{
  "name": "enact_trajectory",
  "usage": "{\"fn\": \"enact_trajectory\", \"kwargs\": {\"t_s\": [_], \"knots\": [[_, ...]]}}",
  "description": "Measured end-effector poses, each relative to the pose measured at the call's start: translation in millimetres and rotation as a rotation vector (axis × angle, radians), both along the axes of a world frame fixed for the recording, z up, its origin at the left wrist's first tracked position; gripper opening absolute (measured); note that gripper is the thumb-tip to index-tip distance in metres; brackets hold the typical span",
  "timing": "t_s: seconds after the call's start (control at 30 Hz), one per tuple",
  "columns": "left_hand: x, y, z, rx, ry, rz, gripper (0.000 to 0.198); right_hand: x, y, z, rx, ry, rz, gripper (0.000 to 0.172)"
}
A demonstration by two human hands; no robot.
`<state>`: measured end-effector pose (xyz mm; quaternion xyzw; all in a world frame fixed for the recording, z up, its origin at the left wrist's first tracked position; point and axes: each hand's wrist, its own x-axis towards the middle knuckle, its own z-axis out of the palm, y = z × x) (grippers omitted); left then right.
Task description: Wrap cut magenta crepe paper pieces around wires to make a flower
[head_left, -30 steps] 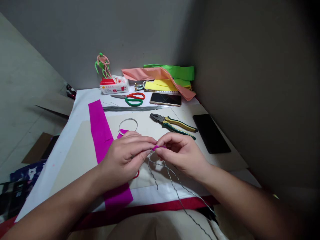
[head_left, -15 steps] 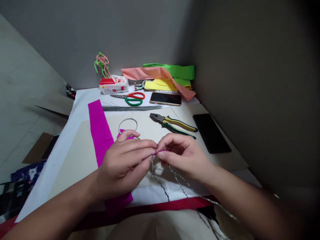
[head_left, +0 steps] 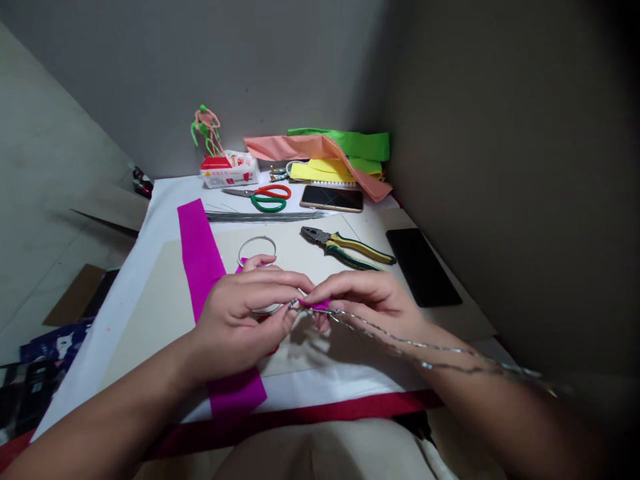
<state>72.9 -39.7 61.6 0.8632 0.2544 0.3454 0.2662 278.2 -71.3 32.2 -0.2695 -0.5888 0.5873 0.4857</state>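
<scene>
- Centre of view: close fingertip work at one end of a twisted silver wire (head_left: 400, 345), with a narrow magenta crepe-paper scrap (head_left: 315, 305) at the junction of both hands.
- Left hand (head_left: 240, 327): fingers curled and pressed together, thumb side turned toward the wire end, pinching the wire close to the scrap; exact finger contact partly hidden.
- Right hand (head_left: 370, 300): fingers loosely curved, fingertips and thumb pinching the magenta scrap against the wire.
- Twisted silver wire: held nearly level between and beyond the hands, passing above the right forearm (head_left: 465, 373) and running out toward the right edge of view; bare along the visible length beyond the scrap.
- Magenta crepe-paper scrap: small, creased, gathered at the wire; extent of any wrapping not discernible behind the fingers.
- Beneath the hands: cream board (head_left: 150, 313) on a white-covered table, with a long magenta crepe-paper strip (head_left: 197, 253) passing under the left hand and a thin wire ring (head_left: 256, 248) beside a small magenta piece (head_left: 244, 269).
- Upper right of the hands: combination pliers (head_left: 345, 248) with yellow and green grips, handles toward the right.
- Far edge of the table: red-and-green-handled scissors (head_left: 257, 197), a bundle of straight wires (head_left: 265, 217), a smartphone (head_left: 333, 198), a tissue pack (head_left: 230, 170) and folded sheets of coloured crepe paper (head_left: 320, 150).
</scene>
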Motion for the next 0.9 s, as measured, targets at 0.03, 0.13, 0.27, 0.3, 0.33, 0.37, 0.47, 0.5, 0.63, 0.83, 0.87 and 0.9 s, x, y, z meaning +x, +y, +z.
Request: {"fn": "enact_trajectory", "kwargs": {"t_s": [0.03, 0.13, 0.27, 0.3, 0.33, 0.37, 0.47, 0.5, 0.63, 0.83, 0.87, 0.9], "knots": [[-0.6, 1.0, -1.1, -0.017, -0.015, 0.012, 0.018, 0.7, 0.0, -0.2, 0.038, -0.014, 0.009, 0.02], [-0.8, 2.8, -4.3, -0.077, -0.059, 0.072, 0.017, 0.2, 0.0, -1.9, 0.125, -0.088, -0.009, 0.031], [2.1, 2.2, -8.3, -0.197, -0.106, 0.14, 0.017, -7.0, 1.6, -6.7, 0.211, -0.132, -0.168, 0.029], [2.7, 1.9, -9.6, -0.249, -0.111, 0.149, 0.017, -8.9, 2.3, -8.0, 0.238, -0.14, -0.227, 0.023], [3.0, 1.8, -11.2, -0.31, -0.118, 0.152, 0.016, -10.5, 3.0, -9.0, 0.269, -0.154, -0.281, 0.016], [3.0, 1.7, -12.9, -0.376, -0.125, 0.147, 0.015, -11.6, 3.7, -9.8, 0.304, -0.173, -0.317, 0.013], [2.1, 2.7, -17.8, -0.543, -0.17, 0.109, 0.011, -12.2, 5.0, -10.1, 0.414, -0.206, -0.34, 0.014], [1.7, 3.2, -19.0, -0.581, -0.184, 0.101, 0.009, -11.8, 5.2, -9.6, 0.438, -0.208, -0.334, 0.015], [1.2, 4.6, -21.1, -0.678, -0.216, 0.083, 0.007, -10.2, 6.2, -7.3, 0.488, -0.206, -0.325, 0.022], [2.0, 7.0, -22.1, -0.712, -0.233, 0.008, 0.01, -8.6, 6.8, -6.2, 0.424, -0.243, -0.321, 0.025], [2.0, 7.6, -22.4, -0.708, -0.235, -0.004, 0.011, -8.2, 6.7, -6.1, 0.401, -0.249, -0.318, 0.025], [2.0, 8.2, -22.8, -0.703, -0.237, -0.015, 0.013, -7.9, 6.5, -6.1, 0.377, -0.253, -0.315, 0.025]]}}
